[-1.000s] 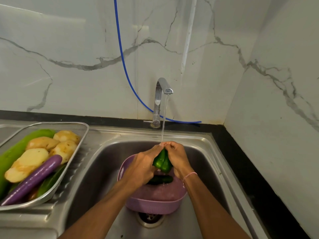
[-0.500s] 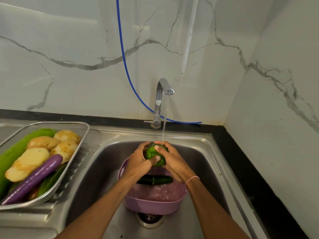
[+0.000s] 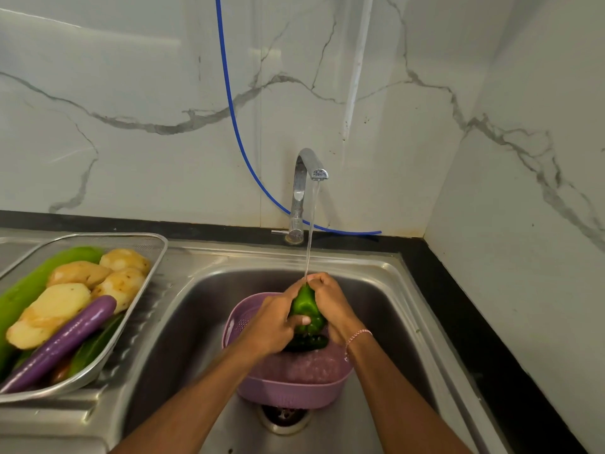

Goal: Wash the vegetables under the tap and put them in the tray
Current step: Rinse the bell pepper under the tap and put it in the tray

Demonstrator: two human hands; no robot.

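Hands, left hand and right hand, grip a green pepper under the tap; turning it should rinse every side.

Glossy white marble-look back wall, crossed by grey veins and split by a faint vertical seam. Meeting a matching right wall at a corner on the right. Soft pale sheen of light across the upper left of the back panels. Thin blue hose hanging from the top edge, curving right and ending low on the wall just above the counter. Narrow white strip slanting down the wall right of the hose. Black countertop along the foot of both walls, wider on the right. Set into it, a stainless steel sink unit with a ribbed drainboard at left and a round drain in the basin floor.
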